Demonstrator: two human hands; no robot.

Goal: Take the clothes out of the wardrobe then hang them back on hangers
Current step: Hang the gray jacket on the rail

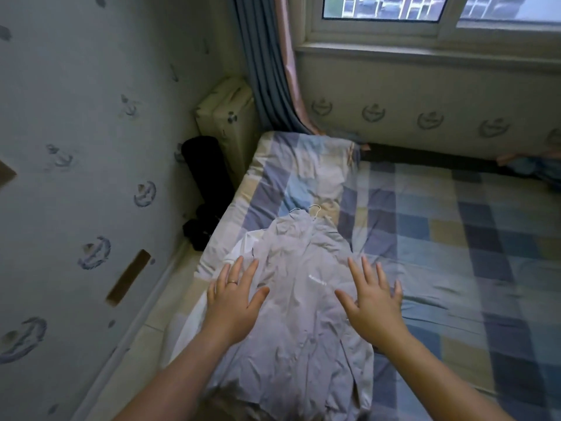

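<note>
A pale grey jacket (299, 302) lies flat on the bed (440, 238), collar pointing away from me, with small white lettering on its chest. Two thin white hanger hooks (314, 209) stick out at the collar. A white garment (246, 249) shows under the jacket's left side. My left hand (235, 299), with a ring on one finger, is spread with straight fingers over the jacket's left part. My right hand (372, 302) is spread the same way over its right part. Whether the palms touch the cloth is unclear.
The bed has a checked blue, purple and beige cover and fills the right side. A narrow strip of tiled floor (145, 338) runs between bed and wallpapered wall. A black roll (206, 171) and a cream folded mat (227, 117) stand in the corner beside grey curtains (267, 71).
</note>
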